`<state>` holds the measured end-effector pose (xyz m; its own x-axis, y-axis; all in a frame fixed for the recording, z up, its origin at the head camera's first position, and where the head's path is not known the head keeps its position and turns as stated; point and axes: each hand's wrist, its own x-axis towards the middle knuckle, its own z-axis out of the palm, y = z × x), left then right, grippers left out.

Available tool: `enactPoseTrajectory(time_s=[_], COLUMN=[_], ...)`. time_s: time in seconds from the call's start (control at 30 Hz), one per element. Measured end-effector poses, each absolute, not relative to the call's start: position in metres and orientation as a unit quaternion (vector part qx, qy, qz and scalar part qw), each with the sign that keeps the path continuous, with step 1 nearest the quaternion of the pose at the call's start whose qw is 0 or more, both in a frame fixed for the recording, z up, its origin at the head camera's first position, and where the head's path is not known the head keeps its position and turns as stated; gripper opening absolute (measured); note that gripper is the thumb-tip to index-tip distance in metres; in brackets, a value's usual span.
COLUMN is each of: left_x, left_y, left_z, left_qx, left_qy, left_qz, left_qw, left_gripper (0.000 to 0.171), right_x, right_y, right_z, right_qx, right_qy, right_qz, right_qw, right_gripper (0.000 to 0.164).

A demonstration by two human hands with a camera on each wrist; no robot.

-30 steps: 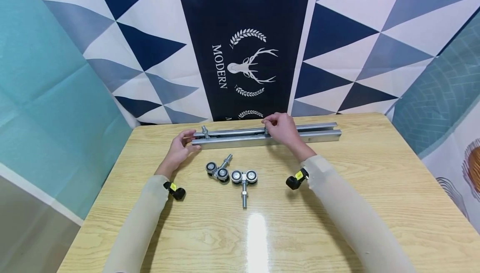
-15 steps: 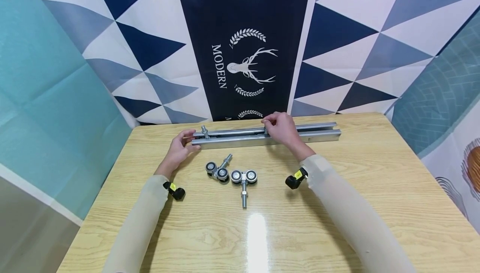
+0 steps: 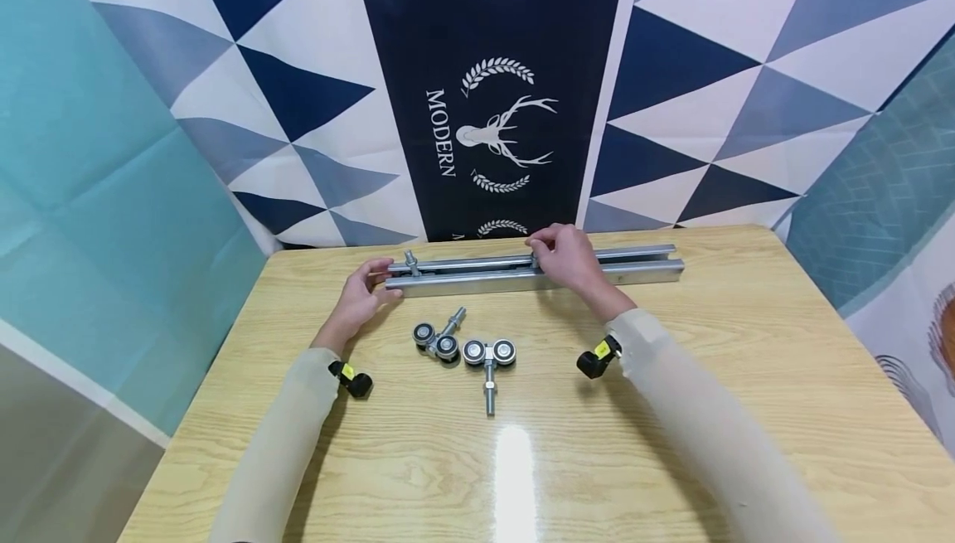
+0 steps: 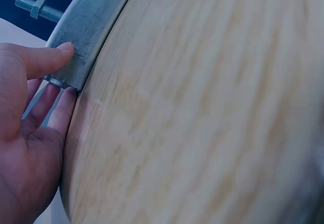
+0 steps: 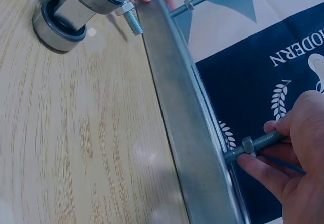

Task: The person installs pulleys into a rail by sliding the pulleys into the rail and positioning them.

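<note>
A long metal track rail [image 3: 477,282] lies across the back of the table, its slot facing up. My left hand [image 3: 356,298] holds its left end, thumb [image 4: 61,54] on the front face and fingers at the end and behind. A threaded bolt with a nut [image 3: 412,263] stands up from the slot near that end. Further right, my right hand [image 3: 573,261] pinches a second upright bolt [image 5: 248,145], also with a nut, above the slot. Whatever the bolts are joined to inside the rail is hidden.
Two roller hangers lie in front of the rail: one tilted [image 3: 440,342], the other [image 3: 489,354] with its bolt toward me. The wooden table [image 3: 358,460] meets a patterned cloth backdrop [image 3: 496,137] just behind the rail. Each sleeve carries a small black camera.
</note>
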<state>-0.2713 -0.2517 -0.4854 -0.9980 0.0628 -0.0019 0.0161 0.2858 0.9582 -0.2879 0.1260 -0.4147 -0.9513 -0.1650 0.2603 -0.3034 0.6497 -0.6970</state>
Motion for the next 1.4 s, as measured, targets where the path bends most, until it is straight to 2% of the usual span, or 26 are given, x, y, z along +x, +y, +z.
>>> enactPoseTrajectory(time_s=[0.37,1.1,1.4], left_x=[-0.272,-0.269,-0.272], left_y=[-0.251,-0.250,-0.251], left_z=[-0.486,-0.486,-0.489], left_qx=[0.028,0.030,0.031], left_qy=[0.802,0.800,0.803], left_qz=[0.596,0.599,0.595], left_qw=[0.017,0.011,0.006], left_gripper=[0.066,0.065,0.066], right_x=[-0.290,-0.294,-0.296], right_y=[0.138,0.064,0.054], right_z=[-0.414,-0.421,-0.422], right_qx=[0.126,0.159,0.165], right_qy=[-0.904,-0.893,-0.893], right_qz=[0.398,0.416,0.414], right_qw=[0.090,0.068,0.071], right_gripper=[0.024,0.023,0.021])
